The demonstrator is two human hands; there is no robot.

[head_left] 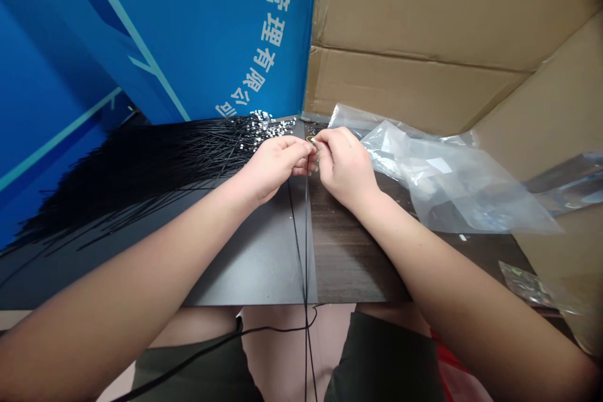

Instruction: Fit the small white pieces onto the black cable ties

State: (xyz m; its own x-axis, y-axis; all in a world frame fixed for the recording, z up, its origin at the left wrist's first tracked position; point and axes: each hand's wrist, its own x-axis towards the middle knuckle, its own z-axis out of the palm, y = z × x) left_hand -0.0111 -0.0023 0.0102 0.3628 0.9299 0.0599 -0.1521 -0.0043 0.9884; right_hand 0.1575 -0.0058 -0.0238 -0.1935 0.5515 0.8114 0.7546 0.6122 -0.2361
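Observation:
My left hand (282, 162) is closed in a pinch over the middle of the table. Between its fingers runs a thin black cord (306, 251), which hangs down past the table edge between my knees. Fingertip to fingertip with it, my right hand (347, 160) is also pinched shut. Something small and pale shows at its fingertips, too tiny to name. To the left lies a large heap of black cords (155, 154), their small white end pieces (266, 129) gathered just behind my left hand.
Clear plastic bags (452, 176) lie to the right of my right hand. A small bag of parts (527, 282) sits near the right edge. A blue printed panel (211, 25) and a cardboard wall (414, 19) close off the back. Another black cable (226, 342) crosses my lap.

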